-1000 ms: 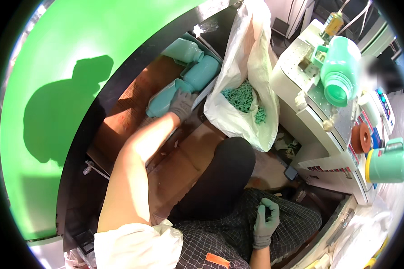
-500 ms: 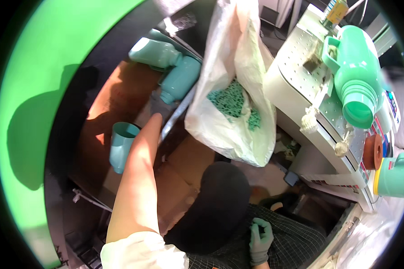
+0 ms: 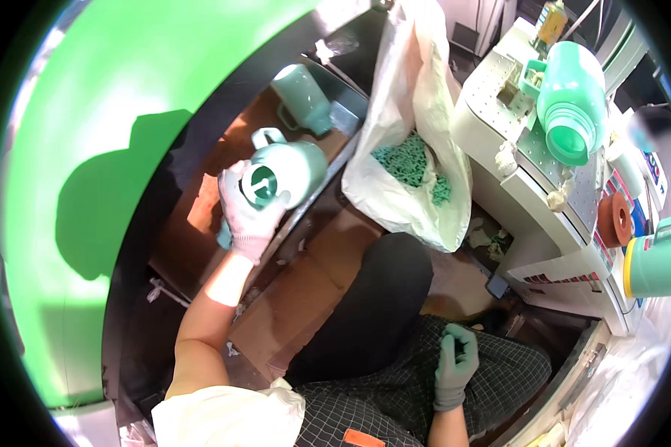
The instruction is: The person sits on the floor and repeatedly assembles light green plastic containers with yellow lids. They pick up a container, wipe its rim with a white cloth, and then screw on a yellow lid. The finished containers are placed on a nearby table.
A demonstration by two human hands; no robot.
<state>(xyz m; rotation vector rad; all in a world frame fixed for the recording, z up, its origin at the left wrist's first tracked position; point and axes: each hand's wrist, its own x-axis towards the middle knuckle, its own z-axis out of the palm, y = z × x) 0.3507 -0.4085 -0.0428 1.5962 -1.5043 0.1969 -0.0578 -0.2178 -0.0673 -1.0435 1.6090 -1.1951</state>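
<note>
You are holding a pale green handled jug (image 3: 297,167) in the upper left-centre of the frame, over a brown-floored bin (image 3: 205,205). Your gloved left hand (image 3: 247,214) is gripping it at the neck end, the thumb lying along the right side of the mouth and the fingers wrapping the left. Your left forearm is running up from the white sleeve (image 3: 227,417) at the lower left, bending at the elbow. The jug's mouth is facing toward you and the lower left, its base is pointing to the upper right, and its long axis is slanting between them; the handle is standing out on the upper-left side.

Just beyond, a second jug (image 3: 304,97) is lying in the bin, its base pointing to the upper left and its neck to the lower right. Right of it, a white bag (image 3: 376,212) is holding green crumbly bits (image 3: 408,160).

At the lower right-centre, your gloved right hand (image 3: 455,366) is resting over dark checked cloth (image 3: 503,361), palm turned partly up, fingers curling inward; you cannot tell whether it is pinching anything. At the upper right, another green jug (image 3: 572,86) is lying on a perforated worktop (image 3: 488,123), mouth facing down the frame, with a red-brown ring (image 3: 609,223) sitting below.
</note>
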